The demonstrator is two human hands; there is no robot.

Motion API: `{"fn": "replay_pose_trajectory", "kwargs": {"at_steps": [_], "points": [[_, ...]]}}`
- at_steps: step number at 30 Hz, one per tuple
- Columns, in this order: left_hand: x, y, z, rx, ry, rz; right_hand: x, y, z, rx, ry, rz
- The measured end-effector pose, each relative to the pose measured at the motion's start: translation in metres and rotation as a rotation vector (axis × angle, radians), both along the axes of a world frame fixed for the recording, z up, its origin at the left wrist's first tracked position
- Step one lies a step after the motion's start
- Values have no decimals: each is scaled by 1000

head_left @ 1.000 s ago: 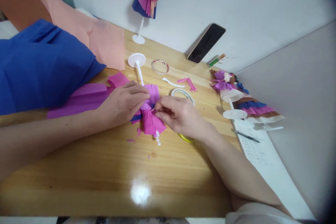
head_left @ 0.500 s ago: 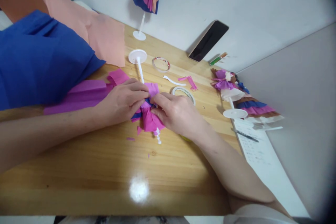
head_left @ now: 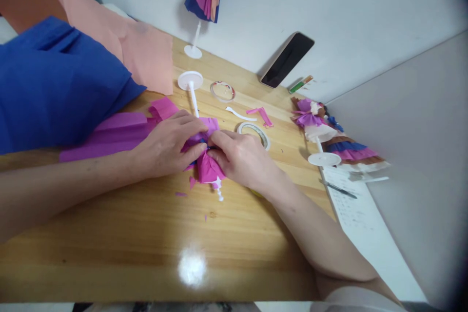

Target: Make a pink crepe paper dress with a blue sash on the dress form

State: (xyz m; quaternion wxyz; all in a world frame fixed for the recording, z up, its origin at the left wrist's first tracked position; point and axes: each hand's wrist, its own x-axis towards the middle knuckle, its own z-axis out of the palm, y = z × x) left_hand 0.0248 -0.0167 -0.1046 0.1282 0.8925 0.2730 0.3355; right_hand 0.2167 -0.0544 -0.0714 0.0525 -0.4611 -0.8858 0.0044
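A white plastic stand lies on the table, its round base (head_left: pixel 190 80) away from me and its star-tipped end (head_left: pixel 218 189) towards me. Around its middle is bunched magenta, purple and blue crepe paper (head_left: pixel 209 169). My left hand (head_left: pixel 177 144) is closed on the paper from the left, thumb and fingers pressing near the middle. From the right, my right hand (head_left: pixel 243 156) pinches the same crepe paper between thumb and forefinger. Both sets of fingertips almost meet, and what lies exactly between them is hidden.
Blue paper (head_left: pixel 62 87), peach paper (head_left: pixel 146 53) and purple paper (head_left: pixel 109 134) lie left. Behind my right hand are a tape roll (head_left: pixel 261 132) and a clear ring (head_left: pixel 223 91). A phone (head_left: pixel 287 60) leans on the wall. Paper-dressed stands (head_left: pixel 323 159) are at right and back.
My left thumb has moved up and inward over the bunched paper, closer to my right fingertips. The purple paper between the hands is folded further over the blue. The view has shifted slightly.
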Motion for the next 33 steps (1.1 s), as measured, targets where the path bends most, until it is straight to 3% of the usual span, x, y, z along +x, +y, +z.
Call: {"fn": "replay_pose_trajectory", "kwargs": {"at_steps": [3, 6, 11, 18, 26, 33], "points": [[2, -8, 3, -71, 26, 79, 0, 0, 0, -8, 19, -13], [3, -14, 5, -110, 54, 57, 0, -1, 0, -13, 13, -28], [4, -15, 3, -59, 115, 12, -1, -1, 0, -9, -41, -23], [10, -22, 5, -12, 95, 66, -1, -2, 2, 13, -69, -8], [11, -24, 6, 23, 95, 80, -7, -8, 2, -13, -15, -89], [10, -24, 4, 49, 108, 85, 8, -14, 25, -266, 110, -53]]}}
